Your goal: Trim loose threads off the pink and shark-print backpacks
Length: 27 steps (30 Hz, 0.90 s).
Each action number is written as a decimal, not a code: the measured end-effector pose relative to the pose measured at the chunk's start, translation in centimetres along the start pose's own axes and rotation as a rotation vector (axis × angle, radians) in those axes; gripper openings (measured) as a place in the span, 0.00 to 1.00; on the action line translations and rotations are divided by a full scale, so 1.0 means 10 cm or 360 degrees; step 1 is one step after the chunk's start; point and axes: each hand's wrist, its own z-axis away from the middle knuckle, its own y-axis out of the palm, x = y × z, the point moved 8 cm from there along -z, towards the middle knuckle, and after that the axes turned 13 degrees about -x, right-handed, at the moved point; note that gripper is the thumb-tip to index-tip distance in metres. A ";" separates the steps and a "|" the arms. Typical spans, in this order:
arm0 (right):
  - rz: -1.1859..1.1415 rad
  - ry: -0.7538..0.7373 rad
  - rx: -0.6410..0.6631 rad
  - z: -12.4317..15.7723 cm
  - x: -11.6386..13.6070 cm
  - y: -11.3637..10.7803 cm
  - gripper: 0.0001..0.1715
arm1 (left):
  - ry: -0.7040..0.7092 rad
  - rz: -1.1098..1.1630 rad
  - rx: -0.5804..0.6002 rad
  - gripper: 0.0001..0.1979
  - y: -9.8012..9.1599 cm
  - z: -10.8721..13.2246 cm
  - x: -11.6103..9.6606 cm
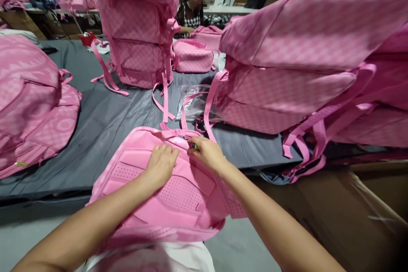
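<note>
A patterned backpack (pixel 35 106) sits left on your dark-covered surface (pixel 106 129); a tall pink bag (pixel 137 21) stands far, a bulky checked bag (pixel 287 80) crowds the right, and clear plastic (pixel 196 108) lies just beyond your work. Your smooth pink pack (pixel 178 193) slopes over the near edge, back panel up, with perforated patches. Your right hand (pixel 207 153) has its grip closed on a small dark-and-green tool (pixel 193 146); your left hand (pixel 162 163) rests curled on the panel, its grip unclear.

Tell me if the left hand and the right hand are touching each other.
Apart. The head view shows a strip of the pink backpack in the gap between the left hand and the right hand.
</note>
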 end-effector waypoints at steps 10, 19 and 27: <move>-0.0050 0.0190 -0.0027 0.07 -0.08 -0.02 0.18 | 0.0064 0.0001 -0.0124 0.15 -0.12 0.18 0.24; 0.0058 0.0089 -0.0081 0.03 0.02 0.01 0.21 | 0.0211 0.0058 -0.0294 0.10 -0.02 0.22 0.11; -0.0008 0.0108 -0.0135 0.00 0.00 0.11 0.19 | 0.0072 0.0046 -0.0109 0.11 0.04 0.11 0.16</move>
